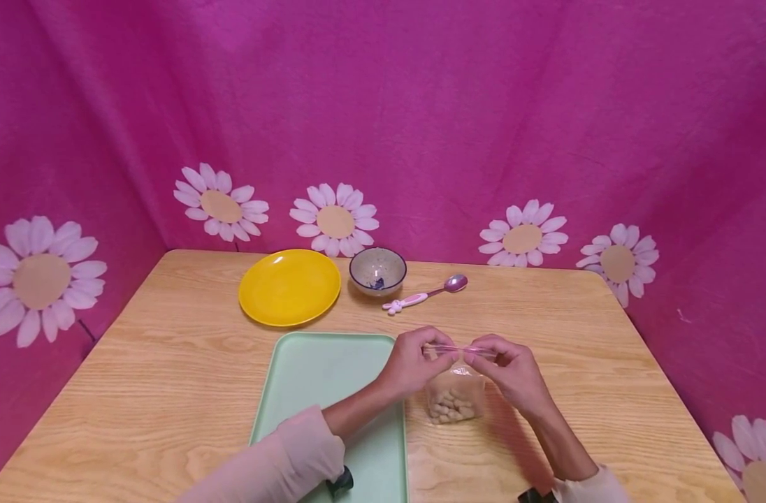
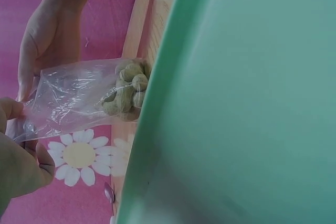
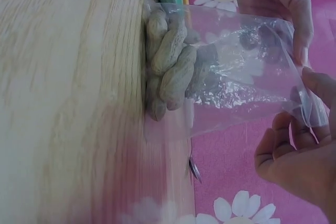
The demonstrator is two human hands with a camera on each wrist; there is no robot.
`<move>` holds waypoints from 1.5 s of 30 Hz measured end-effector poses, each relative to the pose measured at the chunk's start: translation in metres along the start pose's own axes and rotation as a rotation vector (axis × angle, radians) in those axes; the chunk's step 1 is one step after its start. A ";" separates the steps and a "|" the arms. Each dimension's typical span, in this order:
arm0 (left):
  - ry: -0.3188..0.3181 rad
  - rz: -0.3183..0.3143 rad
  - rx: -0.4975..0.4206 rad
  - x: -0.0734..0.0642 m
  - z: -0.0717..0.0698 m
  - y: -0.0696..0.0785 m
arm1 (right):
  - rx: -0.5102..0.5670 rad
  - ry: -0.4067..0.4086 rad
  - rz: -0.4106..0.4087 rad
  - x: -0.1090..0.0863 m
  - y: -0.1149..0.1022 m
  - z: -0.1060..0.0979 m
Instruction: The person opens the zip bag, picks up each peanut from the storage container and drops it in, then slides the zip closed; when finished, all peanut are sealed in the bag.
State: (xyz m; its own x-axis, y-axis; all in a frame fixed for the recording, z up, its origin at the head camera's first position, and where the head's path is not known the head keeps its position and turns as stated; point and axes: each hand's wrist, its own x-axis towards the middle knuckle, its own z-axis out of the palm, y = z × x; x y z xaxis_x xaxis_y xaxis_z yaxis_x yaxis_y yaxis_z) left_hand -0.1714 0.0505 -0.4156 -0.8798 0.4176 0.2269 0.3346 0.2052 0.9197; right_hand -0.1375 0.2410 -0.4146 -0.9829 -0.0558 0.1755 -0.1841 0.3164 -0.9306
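Both hands pinch the top edge of a clear plastic bag (image 1: pixel 461 376) between thumbs and fingers, one at each side of its mouth. The left hand (image 1: pixel 414 360) grips the left part of the edge, the right hand (image 1: pixel 515 374) the right part, their thumbs close together. Several unshelled peanuts (image 3: pixel 176 72) fill the bottom of the bag, which hangs upright with its base at the wooden tabletop. In the left wrist view the bag's upper part is crinkled and shiny above the peanuts (image 2: pixel 126 90).
A pale green tray (image 1: pixel 333 356) lies left of the bag, under the left forearm. Farther back are a yellow plate (image 1: pixel 288 288), a bowl (image 1: pixel 377 271) with a dark rim, and a spoon (image 1: pixel 414 300) with a pink rabbit handle. A magenta flowered curtain (image 1: pixel 421 126) surrounds the table.
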 end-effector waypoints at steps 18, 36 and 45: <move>-0.058 -0.004 0.102 0.002 -0.012 0.003 | -0.049 -0.012 -0.079 0.003 0.001 0.000; -0.057 -0.092 0.151 -0.003 -0.031 -0.003 | -0.086 0.018 0.001 -0.002 0.004 -0.024; -0.018 -0.082 0.153 -0.003 -0.031 -0.004 | -0.133 0.080 0.054 -0.005 0.002 -0.029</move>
State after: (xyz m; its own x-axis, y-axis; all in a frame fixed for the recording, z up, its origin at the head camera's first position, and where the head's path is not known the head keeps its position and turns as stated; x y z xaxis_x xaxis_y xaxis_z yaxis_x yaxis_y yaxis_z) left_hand -0.1809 0.0213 -0.4101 -0.9008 0.4090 0.1460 0.3105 0.3713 0.8751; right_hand -0.1326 0.2695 -0.4080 -0.9870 0.0385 0.1564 -0.1238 0.4395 -0.8897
